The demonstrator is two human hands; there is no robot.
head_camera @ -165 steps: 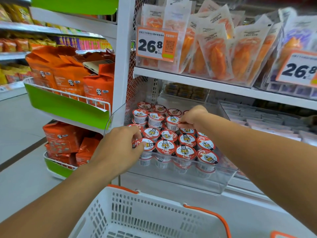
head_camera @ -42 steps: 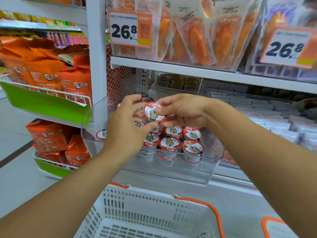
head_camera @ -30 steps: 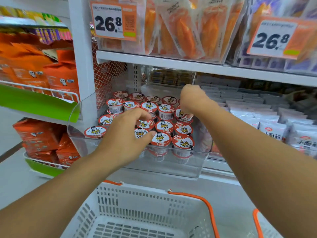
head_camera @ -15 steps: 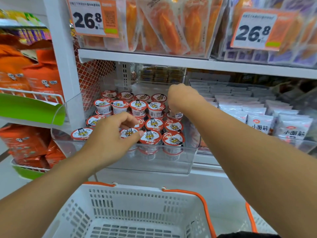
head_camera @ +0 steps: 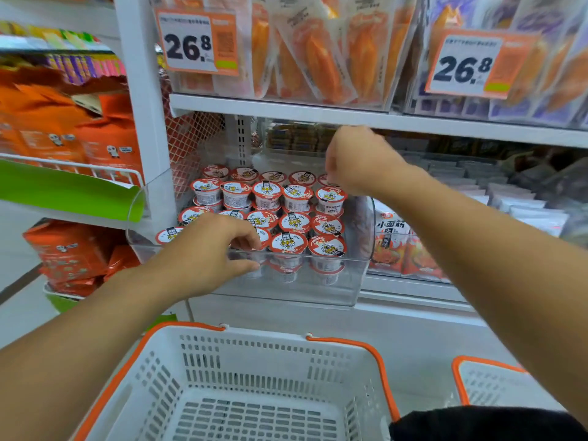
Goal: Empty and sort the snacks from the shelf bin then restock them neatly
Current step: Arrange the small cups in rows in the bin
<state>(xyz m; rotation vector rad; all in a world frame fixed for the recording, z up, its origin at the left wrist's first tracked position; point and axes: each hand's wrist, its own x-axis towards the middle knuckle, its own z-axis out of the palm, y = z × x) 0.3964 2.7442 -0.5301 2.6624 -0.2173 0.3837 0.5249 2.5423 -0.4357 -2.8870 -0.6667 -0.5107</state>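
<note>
Your left hand (head_camera: 203, 253) sits at the front left of the clear shelf bin (head_camera: 299, 291), fingers curled over the front wall onto the front-row snack cups (head_camera: 288, 243), thumb pressed against the outside of the wall; you cannot tell whether it grips a cup. Your right hand (head_camera: 356, 160) hovers over the bin's back right corner, fingers curled downward, fingertips at the rim of a rear cup; whether it pinches that cup is unclear. About twenty red-lidded cups show in the bin, in roughly four rows, some stacked two high. Below the bin stand two white baskets: one (head_camera: 254, 370) directly beneath, another (head_camera: 486, 383) to its right. Above the bin, the upper shelf (head_camera: 350, 117) leaves only low headroom over your right hand
</note>
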